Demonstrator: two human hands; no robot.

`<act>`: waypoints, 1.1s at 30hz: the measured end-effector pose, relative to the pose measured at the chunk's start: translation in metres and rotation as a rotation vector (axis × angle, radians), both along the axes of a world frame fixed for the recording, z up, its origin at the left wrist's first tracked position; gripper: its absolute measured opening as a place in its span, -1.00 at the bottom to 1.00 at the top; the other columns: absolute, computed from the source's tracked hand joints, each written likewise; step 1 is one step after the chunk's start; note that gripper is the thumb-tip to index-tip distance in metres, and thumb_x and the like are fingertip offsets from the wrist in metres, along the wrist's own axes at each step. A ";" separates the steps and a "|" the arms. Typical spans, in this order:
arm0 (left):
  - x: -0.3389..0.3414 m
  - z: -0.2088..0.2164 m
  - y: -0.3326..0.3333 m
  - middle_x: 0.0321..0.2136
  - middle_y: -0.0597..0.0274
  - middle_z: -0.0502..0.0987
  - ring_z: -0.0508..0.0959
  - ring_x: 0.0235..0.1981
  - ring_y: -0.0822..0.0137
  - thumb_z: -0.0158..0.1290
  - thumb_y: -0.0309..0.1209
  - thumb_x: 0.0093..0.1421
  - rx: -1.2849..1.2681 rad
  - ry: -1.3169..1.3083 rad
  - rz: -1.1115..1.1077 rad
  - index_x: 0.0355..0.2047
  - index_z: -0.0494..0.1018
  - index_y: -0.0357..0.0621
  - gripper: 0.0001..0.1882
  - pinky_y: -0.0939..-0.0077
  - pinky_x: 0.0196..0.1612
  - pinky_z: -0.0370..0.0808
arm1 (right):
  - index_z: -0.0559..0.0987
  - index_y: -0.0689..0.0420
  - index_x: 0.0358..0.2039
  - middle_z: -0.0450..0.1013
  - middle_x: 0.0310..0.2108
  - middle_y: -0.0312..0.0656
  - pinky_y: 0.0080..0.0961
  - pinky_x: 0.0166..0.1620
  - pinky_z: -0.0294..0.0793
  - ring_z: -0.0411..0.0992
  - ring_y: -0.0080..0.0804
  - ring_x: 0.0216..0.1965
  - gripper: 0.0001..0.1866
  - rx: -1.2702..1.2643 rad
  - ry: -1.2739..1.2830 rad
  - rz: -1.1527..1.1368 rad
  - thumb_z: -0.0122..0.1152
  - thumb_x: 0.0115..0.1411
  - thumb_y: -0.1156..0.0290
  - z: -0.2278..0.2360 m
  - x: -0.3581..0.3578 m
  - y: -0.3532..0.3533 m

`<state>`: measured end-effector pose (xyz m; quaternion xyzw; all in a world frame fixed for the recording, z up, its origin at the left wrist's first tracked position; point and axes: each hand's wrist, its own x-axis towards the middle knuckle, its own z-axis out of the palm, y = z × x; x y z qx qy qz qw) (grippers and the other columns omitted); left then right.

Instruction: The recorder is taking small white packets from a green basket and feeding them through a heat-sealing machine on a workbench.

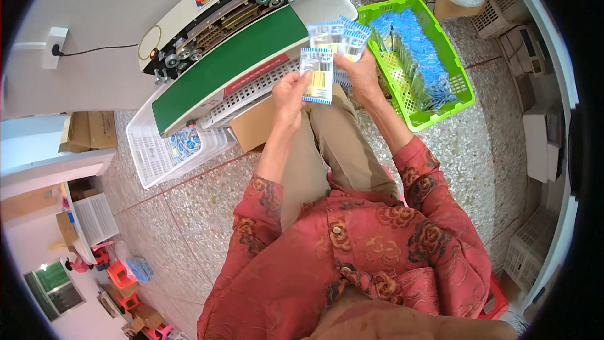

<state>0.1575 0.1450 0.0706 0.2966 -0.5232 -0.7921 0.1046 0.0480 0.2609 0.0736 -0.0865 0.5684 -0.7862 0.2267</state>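
L hand (289,96): yours; thumb & fingers pinched on 1 flat white-and-yellow plastic sachet w/ blue-striped ends (318,74).
R hand (361,77): yours; closed on sm. fan of blue-and-white plastic sachets (353,34), approx. qty only, they overlap.
Sachet loc.: held up between long green flat machine belt (239,63) & bright-green slatted plastic crate (464,88).
Crate contents: massed blue plastic sachets (412,34), R of your hands.
Grip tip: hold L sachet by edge, thumb off the print, so the whole face shows; light pinch, film likely creases.
Fan tip: keep R sachets spread evenly, striped ends lined up, so none slips or hides behind another.
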 end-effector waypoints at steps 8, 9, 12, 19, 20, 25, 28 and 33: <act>0.008 0.020 0.009 -0.34 0.22 0.48 0.51 -0.38 0.44 0.02 -0.49 0.07 0.355 0.279 0.018 -0.22 0.33 -0.21 -0.76 0.53 -0.34 0.51 | 0.43 0.18 -0.23 0.45 -0.29 -0.21 -0.54 -0.24 0.43 0.43 -0.50 -0.33 -0.64 -0.074 -0.026 -0.012 0.26 -0.10 0.47 0.017 -0.005 0.017; 0.009 0.020 0.009 -0.30 0.21 0.48 0.51 -0.34 0.42 0.02 -0.53 0.05 0.366 0.288 -0.061 -0.19 0.33 -0.21 -0.72 0.51 -0.31 0.51 | 0.43 0.18 -0.23 0.45 -0.29 -0.21 -0.54 -0.24 0.43 0.43 -0.50 -0.33 -0.64 -0.074 -0.021 -0.009 0.26 -0.10 0.47 0.017 -0.005 0.019; 0.004 0.020 0.011 -0.29 0.21 0.48 0.51 -0.33 0.41 0.03 -0.59 0.02 0.341 0.266 0.006 -0.18 0.33 -0.21 -0.69 0.50 -0.30 0.51 | 0.43 0.19 -0.23 0.45 -0.30 -0.21 -0.52 -0.24 0.44 0.43 -0.49 -0.33 -0.64 -0.077 -0.022 -0.009 0.25 -0.10 0.47 0.014 -0.007 0.023; -0.046 0.007 -0.034 -0.27 0.15 0.46 0.51 -0.33 0.34 -0.05 -0.56 0.09 0.186 0.191 0.067 -0.17 0.34 -0.25 -0.75 0.44 -0.30 0.53 | 0.42 0.21 -0.22 0.45 -0.30 -0.19 -0.50 -0.26 0.46 0.44 -0.47 -0.34 -0.62 -0.039 -0.051 -0.004 0.25 -0.11 0.47 0.006 -0.022 0.018; -0.057 0.004 -0.040 -0.27 0.15 0.46 0.51 -0.33 0.34 -0.05 -0.56 0.09 0.185 0.194 0.066 -0.17 0.34 -0.25 -0.75 0.44 -0.30 0.53 | 0.42 0.21 -0.22 0.45 -0.30 -0.19 -0.50 -0.26 0.46 0.44 -0.47 -0.34 -0.62 -0.040 -0.048 -0.005 0.25 -0.11 0.47 0.004 -0.026 0.017; -0.118 -0.025 -0.073 -0.30 0.16 0.48 0.51 -0.34 0.34 -0.03 -0.54 0.08 0.098 0.120 0.083 -0.23 0.37 -0.27 -0.78 0.50 -0.38 0.51 | 0.41 0.22 -0.20 0.44 -0.30 -0.19 -0.51 -0.25 0.45 0.43 -0.48 -0.33 -0.62 0.027 -0.038 0.025 0.22 -0.09 0.48 -0.009 -0.041 0.005; -0.149 -0.044 -0.093 -0.31 0.14 0.48 0.51 -0.36 0.32 -0.01 -0.55 0.07 0.107 0.129 0.111 -0.25 0.38 -0.30 -0.79 0.49 -0.41 0.52 | 0.40 0.22 -0.20 0.44 -0.30 -0.19 -0.52 -0.25 0.45 0.44 -0.48 -0.34 -0.62 0.092 -0.043 0.044 0.21 -0.09 0.48 -0.023 -0.046 0.000; -0.181 -0.066 -0.120 -0.32 0.10 0.47 0.52 -0.39 0.29 -0.02 -0.57 0.05 0.139 0.131 0.197 -0.27 0.37 -0.36 -0.80 0.49 -0.41 0.53 | 0.39 0.21 -0.20 0.45 -0.30 -0.19 -0.52 -0.24 0.45 0.44 -0.48 -0.34 -0.62 0.076 -0.088 0.052 0.22 -0.09 0.49 -0.039 -0.055 -0.010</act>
